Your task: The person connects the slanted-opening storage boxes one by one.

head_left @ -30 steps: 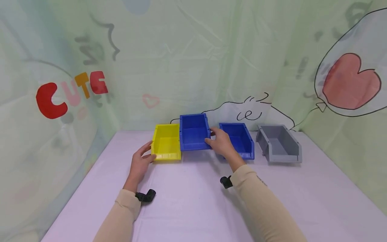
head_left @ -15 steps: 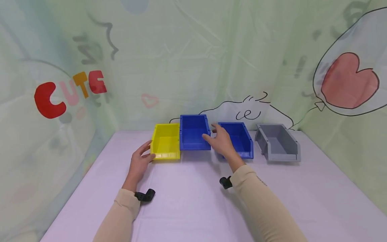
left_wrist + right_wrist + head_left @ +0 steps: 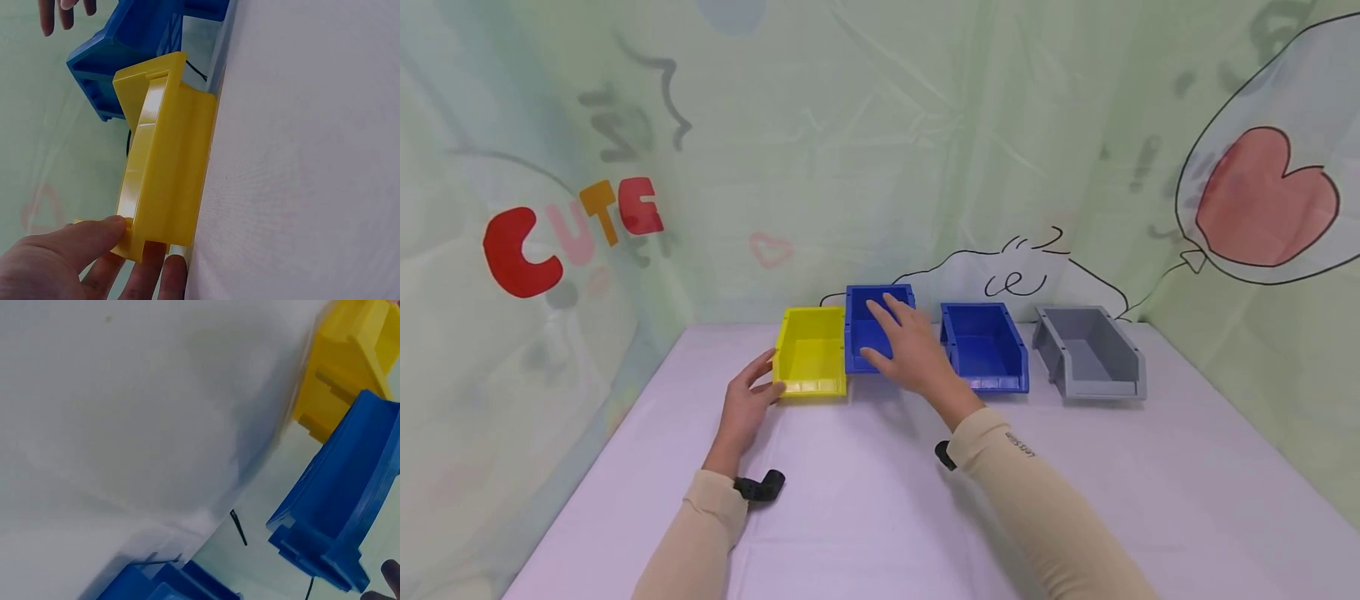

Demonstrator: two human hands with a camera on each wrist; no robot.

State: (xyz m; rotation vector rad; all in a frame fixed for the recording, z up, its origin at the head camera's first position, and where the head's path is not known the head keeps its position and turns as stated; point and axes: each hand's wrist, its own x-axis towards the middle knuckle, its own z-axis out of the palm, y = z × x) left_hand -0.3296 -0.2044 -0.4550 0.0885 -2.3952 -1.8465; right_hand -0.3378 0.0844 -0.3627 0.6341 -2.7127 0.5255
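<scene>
Yellow plastic shows at the back of the desk [image 3: 850, 500], where the left hand's [image 3: 748, 407] fingers pinch the yellow bin [image 3: 810, 354] by its front left corner, thumb on the lip. The right hand's [image 3: 916, 350] fingers, spread and holding nothing, partly hide the raised blue bin [image 3: 867, 332] just beside it; farther right stand the second blue bin [image 3: 988, 346] and the grey bin [image 3: 1092, 354].

We see an open-topped yellow plastic bin [image 3: 809, 354] standing upright just left of centre, its low end on the near side, and close at its right a blue bin [image 3: 865, 332] of similar shape, sitting higher.
</scene>
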